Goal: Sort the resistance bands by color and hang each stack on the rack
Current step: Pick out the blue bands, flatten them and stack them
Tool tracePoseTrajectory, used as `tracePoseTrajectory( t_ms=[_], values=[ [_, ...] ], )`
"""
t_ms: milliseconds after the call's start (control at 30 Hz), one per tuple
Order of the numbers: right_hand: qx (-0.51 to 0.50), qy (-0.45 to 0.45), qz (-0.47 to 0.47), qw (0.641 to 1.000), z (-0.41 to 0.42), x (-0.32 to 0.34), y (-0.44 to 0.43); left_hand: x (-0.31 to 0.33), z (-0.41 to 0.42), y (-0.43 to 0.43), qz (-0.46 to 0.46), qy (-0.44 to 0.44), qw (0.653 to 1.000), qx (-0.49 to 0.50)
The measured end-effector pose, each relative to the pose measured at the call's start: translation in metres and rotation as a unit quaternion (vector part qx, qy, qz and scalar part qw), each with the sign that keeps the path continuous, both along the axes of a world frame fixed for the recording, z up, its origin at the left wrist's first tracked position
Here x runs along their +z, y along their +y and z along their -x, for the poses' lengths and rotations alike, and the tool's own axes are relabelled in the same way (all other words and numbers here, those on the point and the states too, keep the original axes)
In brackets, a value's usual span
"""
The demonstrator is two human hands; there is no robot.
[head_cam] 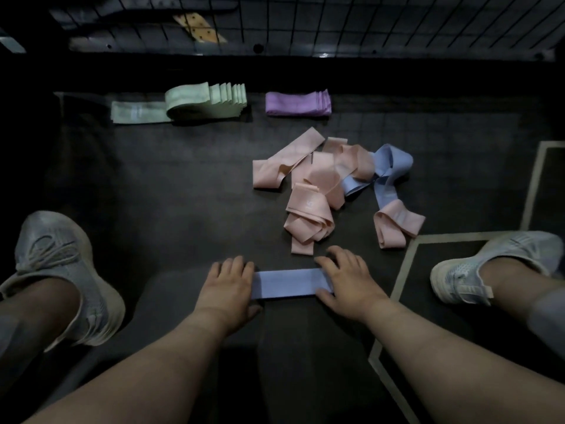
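Flat-fingered hands (left hand [227,283], right hand [348,280]) press blue band [287,283] against dark floor [183,209].

Dim overall; I read the brightest light on the pink band pile [308,185]. Beyond it, the wire rack [397,22] bows with wide-angle distortion. Nearer than it, corners go murky and edges soften.

Green stack [195,101], purple stack [298,103]

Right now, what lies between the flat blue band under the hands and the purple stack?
In the head view, a loose heap of tangled pink fabric bands lies between them.
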State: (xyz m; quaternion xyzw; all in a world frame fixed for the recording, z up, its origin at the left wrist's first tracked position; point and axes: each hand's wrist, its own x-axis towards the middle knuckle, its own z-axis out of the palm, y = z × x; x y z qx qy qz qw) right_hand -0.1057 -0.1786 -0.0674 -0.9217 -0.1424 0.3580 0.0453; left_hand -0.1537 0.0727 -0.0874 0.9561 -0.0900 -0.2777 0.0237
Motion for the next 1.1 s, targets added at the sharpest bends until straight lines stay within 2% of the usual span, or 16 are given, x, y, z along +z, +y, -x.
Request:
tracePoseTrajectory(
  t_ms=[67,100,200,233,300,400,500,700,900,1000,1100],
  values=[
    [-0.119,-0.084,-0.014,0.989,-0.01,0.001,-0.01,0.006,-0.001,-0.002,0.013,-0.019,1.0,0.015],
    [-0.186,-0.14,-0.014,0.972,-0.017,-0.001,-0.016,0.008,-0.002,-0.004,0.02,-0.026,0.999,0.025],
    [-0.358,-0.273,-0.053,0.891,-0.053,-0.006,-0.037,0.019,-0.011,-0.016,0.038,-0.034,0.997,0.05],
    [-0.384,-0.28,-0.064,0.878,-0.067,-0.006,-0.045,0.022,-0.016,-0.021,0.044,-0.038,0.997,0.057],
    [-0.414,-0.225,-0.079,0.878,-0.101,-0.003,-0.057,0.027,-0.027,-0.034,0.082,-0.055,0.992,0.073],
    [-0.429,-0.101,-0.09,0.893,-0.151,-0.002,-0.064,0.042,-0.049,-0.06,0.16,-0.059,0.978,0.117],
    [-0.411,-0.036,-0.075,0.908,-0.186,-0.004,-0.068,0.056,-0.071,-0.081,0.213,-0.064,0.962,0.159],
    [-0.45,-0.016,-0.104,0.887,-0.201,0.007,-0.081,0.082,-0.088,-0.106,0.265,-0.015,0.942,0.205],
    [-0.402,0.028,-0.07,0.912,-0.19,0.001,-0.075,0.083,-0.112,-0.12,0.287,0.074,0.929,0.221],
    [-0.405,-0.002,-0.041,0.914,-0.192,-0.005,-0.073,0.067,-0.152,-0.142,0.312,0.085,0.926,0.194],
    [-0.407,-0.061,-0.022,0.911,-0.193,0.002,-0.078,0.061,-0.196,-0.169,0.354,0.056,0.916,0.18]
  ],
)
